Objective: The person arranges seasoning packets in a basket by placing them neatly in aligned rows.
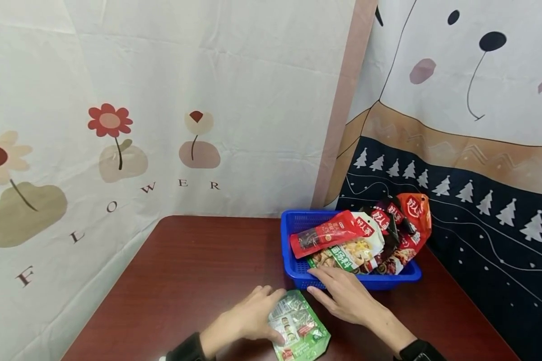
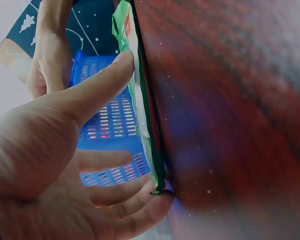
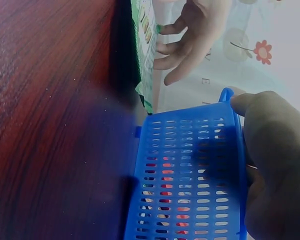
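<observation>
In the head view a green and clear snack packet (image 1: 300, 326) lies on the table at the lower middle. My left hand (image 1: 253, 316) holds it from the left, thumb on its near part and fingers at its far edge. The left wrist view shows the thumb against the packet (image 2: 139, 95) and the little finger at its end. My right hand (image 1: 343, 296) rests at the near rim of a blue perforated basket (image 1: 379, 282), its fingers fairly straight and the thumb spread apart. In the right wrist view a digit lies by the basket's (image 3: 190, 150) corner.
The basket holds several food packets: a red one (image 1: 327, 234) on top, a white and green one (image 1: 359, 248), dark ones and an orange-red pouch (image 1: 413, 230) at the right. Printed cloths (image 1: 253, 100) hang behind and beside the brown table (image 1: 198, 265).
</observation>
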`<action>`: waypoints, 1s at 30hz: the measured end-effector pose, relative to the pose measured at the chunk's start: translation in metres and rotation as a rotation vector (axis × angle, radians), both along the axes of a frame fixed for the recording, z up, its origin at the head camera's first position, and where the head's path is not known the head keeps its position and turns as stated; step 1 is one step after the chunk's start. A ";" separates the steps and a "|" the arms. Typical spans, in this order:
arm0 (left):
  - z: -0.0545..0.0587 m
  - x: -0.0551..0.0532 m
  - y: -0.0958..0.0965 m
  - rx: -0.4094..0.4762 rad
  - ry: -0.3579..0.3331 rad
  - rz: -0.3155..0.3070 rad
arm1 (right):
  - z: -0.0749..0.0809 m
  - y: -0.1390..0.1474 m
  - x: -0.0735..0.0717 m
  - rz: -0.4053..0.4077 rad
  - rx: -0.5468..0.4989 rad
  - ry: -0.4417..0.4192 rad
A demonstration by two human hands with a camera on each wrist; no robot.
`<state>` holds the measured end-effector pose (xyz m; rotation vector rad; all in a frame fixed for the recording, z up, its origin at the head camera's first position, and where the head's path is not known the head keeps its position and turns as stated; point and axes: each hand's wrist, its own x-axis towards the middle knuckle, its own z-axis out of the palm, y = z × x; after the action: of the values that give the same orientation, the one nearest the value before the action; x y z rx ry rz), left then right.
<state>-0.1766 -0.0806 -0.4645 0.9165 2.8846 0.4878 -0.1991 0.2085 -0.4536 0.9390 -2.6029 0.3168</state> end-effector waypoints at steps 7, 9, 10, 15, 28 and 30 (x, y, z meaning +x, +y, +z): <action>-0.003 -0.004 -0.002 0.087 -0.061 0.072 | -0.001 0.000 0.000 0.001 -0.004 -0.010; -0.003 -0.008 -0.004 0.094 -0.087 0.086 | 0.000 0.000 0.000 0.003 -0.006 -0.013; -0.003 -0.010 -0.005 0.101 -0.107 0.093 | 0.000 0.000 -0.001 0.002 -0.006 -0.016; -0.002 -0.021 -0.016 0.211 -0.248 0.082 | 0.001 0.000 -0.001 0.001 -0.008 -0.025; 0.004 -0.053 -0.060 0.544 -0.666 -0.132 | 0.000 0.000 -0.002 0.022 -0.025 0.032; 0.009 -0.056 -0.067 0.557 -0.681 -0.155 | 0.000 0.000 -0.003 0.027 -0.028 0.044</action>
<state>-0.2331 -0.1472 -0.4559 0.7997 2.0700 1.3232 -0.2017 0.2089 -0.4537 0.9607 -2.5414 0.3355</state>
